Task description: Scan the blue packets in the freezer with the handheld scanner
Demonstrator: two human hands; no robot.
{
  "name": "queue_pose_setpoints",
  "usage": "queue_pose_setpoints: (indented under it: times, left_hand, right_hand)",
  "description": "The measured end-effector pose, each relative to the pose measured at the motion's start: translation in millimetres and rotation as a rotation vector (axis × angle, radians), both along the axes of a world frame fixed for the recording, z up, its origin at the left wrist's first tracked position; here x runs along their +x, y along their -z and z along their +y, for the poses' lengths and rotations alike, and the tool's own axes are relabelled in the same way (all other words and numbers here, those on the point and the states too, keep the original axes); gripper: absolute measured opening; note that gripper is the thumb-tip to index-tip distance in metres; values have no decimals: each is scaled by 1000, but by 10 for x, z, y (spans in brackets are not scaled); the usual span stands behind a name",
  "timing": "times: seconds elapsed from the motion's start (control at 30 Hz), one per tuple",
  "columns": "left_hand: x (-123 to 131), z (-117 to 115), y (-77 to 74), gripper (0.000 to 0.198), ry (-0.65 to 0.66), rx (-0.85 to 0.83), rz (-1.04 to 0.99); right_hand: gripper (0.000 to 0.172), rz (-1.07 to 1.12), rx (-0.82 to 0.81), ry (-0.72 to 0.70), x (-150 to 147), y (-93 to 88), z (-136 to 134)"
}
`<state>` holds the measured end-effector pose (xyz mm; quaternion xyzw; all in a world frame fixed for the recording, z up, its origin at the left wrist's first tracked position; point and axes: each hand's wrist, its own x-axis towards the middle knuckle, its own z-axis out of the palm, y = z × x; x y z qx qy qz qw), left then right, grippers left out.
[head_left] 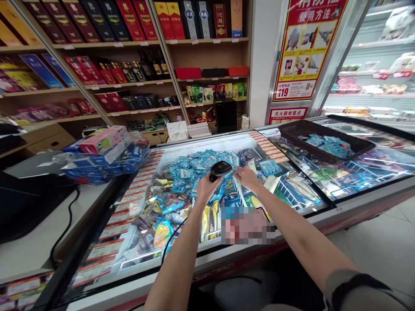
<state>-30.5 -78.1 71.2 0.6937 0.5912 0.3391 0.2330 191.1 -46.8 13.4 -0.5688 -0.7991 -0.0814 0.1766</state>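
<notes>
My left hand [207, 188] is wrapped round a black handheld barcode scanner [221, 169], its head pointing right toward my other hand. A dark cord [171, 239] runs down beside my left forearm. My right hand [247, 178] reaches in from the right, its bent fingers closed at the edge of a blue packet [234, 160]; the scanner and the fingers hide part of it. Beneath and behind both hands, a heap of similar blue packets [194, 166] lies on glossy bags inside the chest freezer [129, 252]. One more blue packet [269, 167] lies apart to the right.
A brown tray [288, 136] with more blue packets rests over the freezer's right part. A pixelated flat object [248, 226] lies at the front rim. Stacked boxes [103, 147] in plastic stand on the left. Shelves [201, 42] with boxes line the back wall.
</notes>
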Motion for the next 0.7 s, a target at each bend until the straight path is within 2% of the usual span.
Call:
queue_pose_setpoints:
  times: [0.1, 0.2, 0.33, 0.47, 0.57, 0.7]
  left_hand:
    - [-16, 18, 9, 54, 10, 8, 38]
    - [-33, 32, 22, 55, 24, 8, 66]
    - [-44, 37, 28, 56, 41, 11, 72]
    - [-41, 30, 20, 56, 36, 4, 63]
    - [-38, 26, 13, 55, 30, -5, 61]
    - [-40, 33, 8, 55, 37, -14, 66]
  right_hand:
    - [47, 101, 13, 131, 40, 35, -92]
    - [51, 171, 32, 198, 74, 80, -122]
    - [66, 165, 7, 230, 88, 98, -60]
    - [67, 179, -93, 234, 81, 66, 15]
    - [69, 322, -86, 284, 88, 71, 25]
    - [64, 641, -24, 347, 152, 143, 5]
